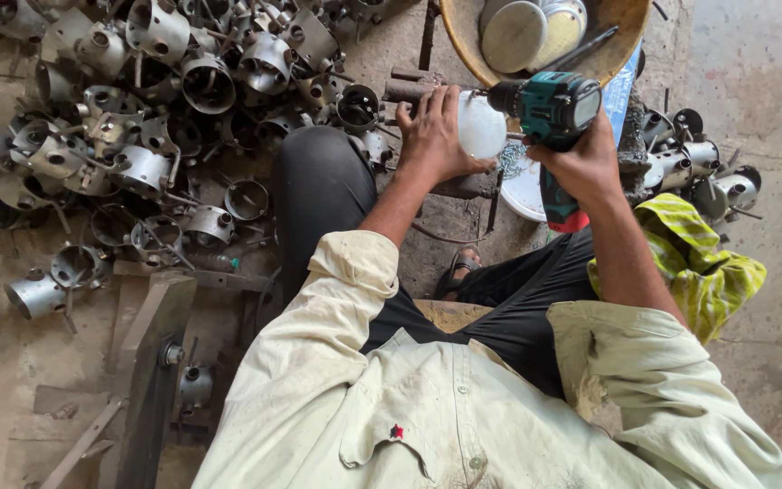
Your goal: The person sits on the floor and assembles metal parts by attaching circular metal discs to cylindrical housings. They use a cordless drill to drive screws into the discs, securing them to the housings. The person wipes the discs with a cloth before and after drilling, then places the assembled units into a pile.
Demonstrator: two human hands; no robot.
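Observation:
My right hand (pixel 585 161) grips the handle of a teal and black cordless drill (pixel 549 107) with a red base, its chuck pointing left. My left hand (pixel 433 136) holds a round shiny metal disc (pixel 481 127) upright against the drill's tip. Curled metal shavings (pixel 510 158) hang just below the disc. Both hands work above a rusty metal block (pixel 463 186) on the floor, in front of my knees in black trousers.
A large heap of grey metal cylinder parts (pixel 147 109) covers the floor at left. A tan bowl (pixel 608 54) with metal discs sits at top. More metal parts (pixel 699 167) lie at right, beside a yellow-green cloth (pixel 703 267). A steel beam (pixel 151 362) lies lower left.

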